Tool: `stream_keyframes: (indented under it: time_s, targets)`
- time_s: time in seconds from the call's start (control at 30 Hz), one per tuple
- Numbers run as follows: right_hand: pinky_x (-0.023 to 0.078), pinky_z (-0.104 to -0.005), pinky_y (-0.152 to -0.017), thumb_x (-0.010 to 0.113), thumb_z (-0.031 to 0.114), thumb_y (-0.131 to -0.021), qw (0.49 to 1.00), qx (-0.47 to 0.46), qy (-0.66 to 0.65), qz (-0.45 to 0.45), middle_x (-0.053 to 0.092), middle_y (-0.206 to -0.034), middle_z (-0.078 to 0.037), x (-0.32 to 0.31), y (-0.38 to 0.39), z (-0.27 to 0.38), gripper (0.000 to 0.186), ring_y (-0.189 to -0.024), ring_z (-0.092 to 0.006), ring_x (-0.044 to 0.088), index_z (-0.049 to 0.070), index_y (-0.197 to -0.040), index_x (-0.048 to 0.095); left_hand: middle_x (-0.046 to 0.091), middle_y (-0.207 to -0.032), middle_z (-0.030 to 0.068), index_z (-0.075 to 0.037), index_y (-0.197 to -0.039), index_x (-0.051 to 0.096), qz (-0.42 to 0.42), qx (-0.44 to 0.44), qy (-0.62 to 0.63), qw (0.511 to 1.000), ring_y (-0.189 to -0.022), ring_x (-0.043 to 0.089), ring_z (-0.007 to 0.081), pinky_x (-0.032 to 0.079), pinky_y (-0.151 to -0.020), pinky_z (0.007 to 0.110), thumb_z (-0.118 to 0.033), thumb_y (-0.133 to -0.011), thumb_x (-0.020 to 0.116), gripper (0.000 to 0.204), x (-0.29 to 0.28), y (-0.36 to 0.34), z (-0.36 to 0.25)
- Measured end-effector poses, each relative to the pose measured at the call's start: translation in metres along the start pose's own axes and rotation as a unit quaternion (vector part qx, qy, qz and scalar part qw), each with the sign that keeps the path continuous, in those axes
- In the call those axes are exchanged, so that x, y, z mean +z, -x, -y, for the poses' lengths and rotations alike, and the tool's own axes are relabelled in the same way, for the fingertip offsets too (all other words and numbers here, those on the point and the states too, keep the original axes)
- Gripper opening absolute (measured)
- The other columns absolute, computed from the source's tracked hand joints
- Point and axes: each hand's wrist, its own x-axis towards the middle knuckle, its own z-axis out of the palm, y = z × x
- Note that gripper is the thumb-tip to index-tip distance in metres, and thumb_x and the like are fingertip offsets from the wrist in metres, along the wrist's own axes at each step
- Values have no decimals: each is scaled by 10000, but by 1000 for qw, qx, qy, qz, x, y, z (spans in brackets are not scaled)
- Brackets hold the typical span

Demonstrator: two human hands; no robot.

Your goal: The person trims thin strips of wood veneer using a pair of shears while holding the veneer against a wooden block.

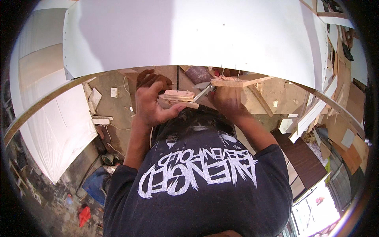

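Note:
My left hand (149, 98) is closed around the left end of a small layered wooden block (178, 95), its thumb along the lower edge. Thin nails or pins stick up from that block. My right hand (228, 98) is partly hidden behind a wooden strip (228, 82) with upright nails in it. From the right hand a scissor-like metal tool (203, 94) reaches left, its two blades spread and one tip close to the block. A bit of red shows beside the right fingers, perhaps its handle. Both hands are just below the near edge of a large white panel (221, 35).
The white panel arches across the top, over a curved wooden edge (51, 96). Translucent plastic-covered white sheeting (59, 130) hangs at left. Wood offcuts (94, 98) lie on the floor. Boards (339, 94) and a dark brown panel (302, 160) stand at right. A red scrap (84, 216) lies lower left.

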Motion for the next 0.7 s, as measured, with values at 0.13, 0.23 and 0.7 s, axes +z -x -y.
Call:
stream_keyframes:
  time_s: [0.13, 0.23, 0.7]
  targets:
    - [537, -452, -751, 774, 205, -770, 997, -13, -78, -3, 679, -919, -164, -2, -9, -2, 237, -864, -318, 684, 35, -903, 674, 650, -759, 158, -17, -789, 614, -20, -14, 18, 1000, -715, 638, 346, 520, -733, 402, -574, -708, 815, 597, 1, -1, -3]
    - [540, -446, -713, 807, 207, -729, 996, -7, -83, -22, 682, -896, -149, -1, -10, -4, 255, -853, -307, 688, 47, -879, 678, 643, -753, 157, -10, -786, 605, -21, -42, 39, 998, -692, 630, 335, 514, -694, 397, -566, -711, 826, 603, 0, -3, -2]
    - [529, -493, -781, 755, 130, -666, 977, 63, -199, 48, 633, -1007, -213, -15, -3, -3, 441, -907, -404, 650, 11, -1078, 651, 626, -695, 134, -18, -813, 607, -49, 23, 1, 998, -634, 640, 301, 499, -617, 374, -606, -806, 779, 612, 0, -6, -4]
